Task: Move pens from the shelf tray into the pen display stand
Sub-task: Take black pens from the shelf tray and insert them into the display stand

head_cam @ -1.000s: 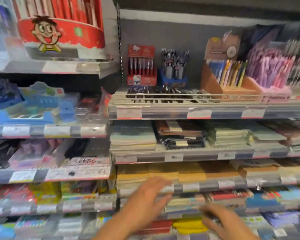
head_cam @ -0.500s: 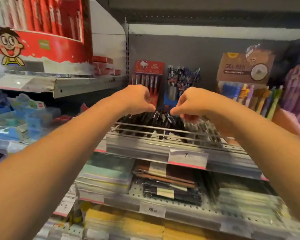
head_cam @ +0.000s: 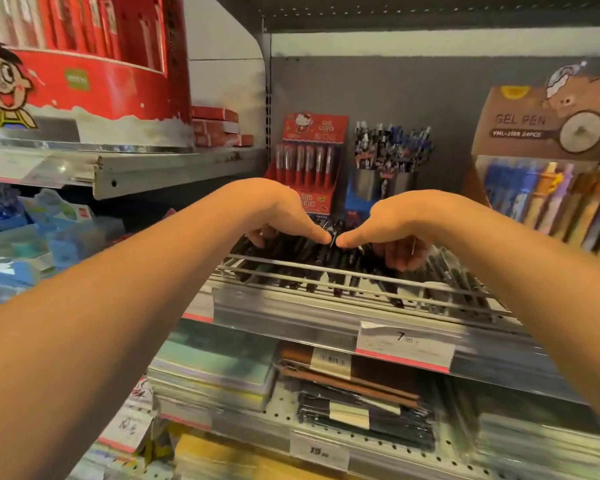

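Red tub (head_cam: 94, 81): upper left shelf, cartoon face on its side.
Left hand (head_cam: 271, 213): reaches over the wire rail (head_cam: 326, 271) into the shelf tray, knuckles up, fingers curled down among the dark pens (head_cam: 302, 251); whether it actually has hold of one cannot be told.
Dark pens: loose heap in the tray behind the rail, under both hands.
Red pen display stand (head_cam: 309, 164): upright at the back, behind the tray, between the hands.
Right hand (head_cam: 402, 223): mirrors the left, thumb tip nearly touching the left thumb, fingers curled into the pens; grip unclear.
Gel pen box (head_cam: 541, 123): far right, coloured pens below.
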Available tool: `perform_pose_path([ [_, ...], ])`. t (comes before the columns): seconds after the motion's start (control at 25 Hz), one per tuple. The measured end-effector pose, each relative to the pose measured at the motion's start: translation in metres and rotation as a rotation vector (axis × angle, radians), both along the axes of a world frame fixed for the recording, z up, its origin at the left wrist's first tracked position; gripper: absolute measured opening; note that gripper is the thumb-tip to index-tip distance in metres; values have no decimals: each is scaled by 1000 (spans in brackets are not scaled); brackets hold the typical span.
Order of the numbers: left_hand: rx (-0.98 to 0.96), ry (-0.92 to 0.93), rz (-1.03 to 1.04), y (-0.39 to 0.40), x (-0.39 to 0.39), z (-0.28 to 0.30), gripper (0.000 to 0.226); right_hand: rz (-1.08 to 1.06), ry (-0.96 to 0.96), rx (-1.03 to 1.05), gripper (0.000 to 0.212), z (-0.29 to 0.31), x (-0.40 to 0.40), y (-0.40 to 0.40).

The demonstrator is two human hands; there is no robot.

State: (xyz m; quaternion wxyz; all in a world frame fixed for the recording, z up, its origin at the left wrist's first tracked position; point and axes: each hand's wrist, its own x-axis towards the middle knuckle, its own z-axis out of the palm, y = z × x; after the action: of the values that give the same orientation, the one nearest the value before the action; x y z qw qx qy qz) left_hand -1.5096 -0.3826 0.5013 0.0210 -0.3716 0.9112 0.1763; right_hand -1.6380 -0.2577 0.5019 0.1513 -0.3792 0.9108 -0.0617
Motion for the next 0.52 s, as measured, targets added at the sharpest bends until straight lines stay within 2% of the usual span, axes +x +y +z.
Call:
perform_pose_path([
  [0.2, 21, -50, -63, 2, -9, 2, 89, -72, -30, 50, 64, -1, 5, -6],
  [0.4, 21, -121, -108, 7, -26, 1, 78, -148, -37, 50, 63, 1, 11, -12],
  [0.52, 32, -152, -106, 9, -31, -1, 70, -164, -29, 44, 51, -2, 12, -14],
])
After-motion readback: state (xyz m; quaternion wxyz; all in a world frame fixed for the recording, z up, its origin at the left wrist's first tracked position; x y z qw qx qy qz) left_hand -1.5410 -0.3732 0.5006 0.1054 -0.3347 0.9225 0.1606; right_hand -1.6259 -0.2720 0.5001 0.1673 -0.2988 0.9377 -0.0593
